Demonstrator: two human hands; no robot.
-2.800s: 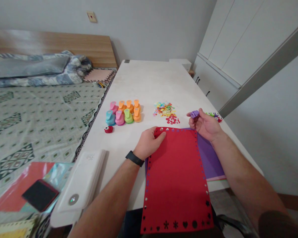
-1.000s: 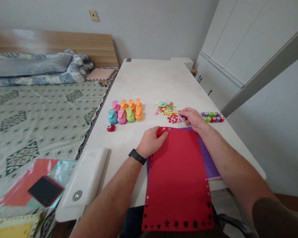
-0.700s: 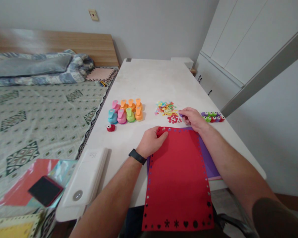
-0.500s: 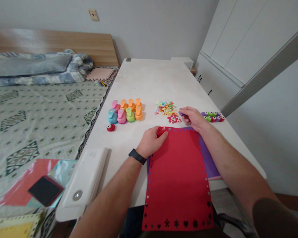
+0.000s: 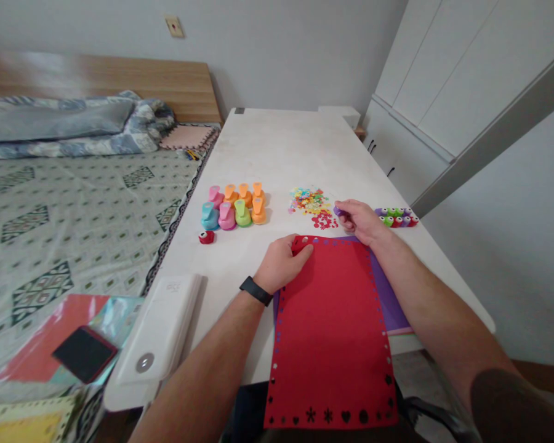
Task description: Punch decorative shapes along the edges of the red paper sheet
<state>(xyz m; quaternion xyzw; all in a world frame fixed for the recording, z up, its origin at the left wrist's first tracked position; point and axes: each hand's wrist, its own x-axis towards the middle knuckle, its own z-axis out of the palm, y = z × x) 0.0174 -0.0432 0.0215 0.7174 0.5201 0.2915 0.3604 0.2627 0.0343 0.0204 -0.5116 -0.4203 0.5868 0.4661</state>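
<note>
A red sheet of paper [image 5: 330, 320] with punched shapes along its edges lies over a purple sheet [image 5: 388, 301] and hangs past the table's near edge. My left hand [image 5: 284, 261], with a black wristband, grips the red sheet's far left corner, thumb on top. Between the fingers of my right hand [image 5: 357, 220] is a small purple craft punch [image 5: 338, 210], partly hidden by the fingers. It is held just right of a pile of red punched bits [image 5: 324, 221]. Multicoloured paper confetti [image 5: 308, 200] lies behind those bits.
Larger colourful craft punches [image 5: 234, 212] stand in two rows at left, a small red punch [image 5: 206, 237] before them. Several small punches [image 5: 397, 217] are lined up at right. A white laminator-like device [image 5: 166, 326] sits at the table's left edge, near a dark phone [image 5: 85, 354].
My right hand with the purple punch has shifted very slightly right. My left hand and the red sheet stay in place.
</note>
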